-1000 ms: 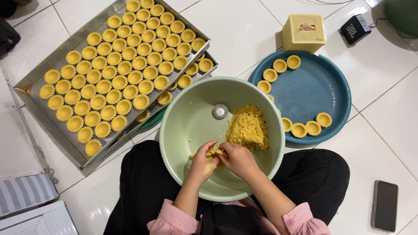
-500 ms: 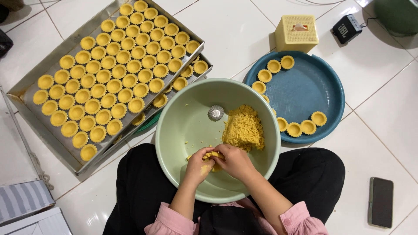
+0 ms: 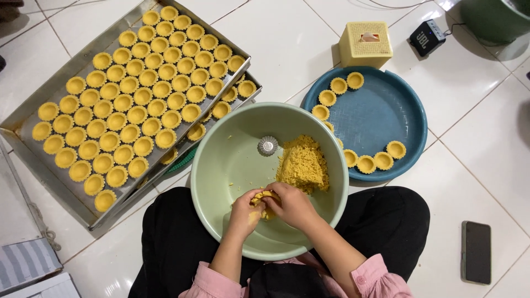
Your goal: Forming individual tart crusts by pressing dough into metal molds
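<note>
Since a second ago both hands have stayed low in the pale green bowl (image 3: 221,165). The left hand (image 3: 245,212) and right hand (image 3: 292,204) together pinch a small dough-filled tart mould (image 3: 265,197) at lower centre, so the pressing goes on. The yellow dough heap (image 3: 302,164) lies just above them.

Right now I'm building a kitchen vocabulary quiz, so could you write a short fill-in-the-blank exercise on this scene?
1. Both hands, the left hand and the right hand, press a piece of dough inside the pale ____ bowl.
2. The small fluted metal mould lies in the bowl, ____ of the dough pile.
3. The round tray holding a few tart shells is ____.

Missing words: green; left; blue
</note>
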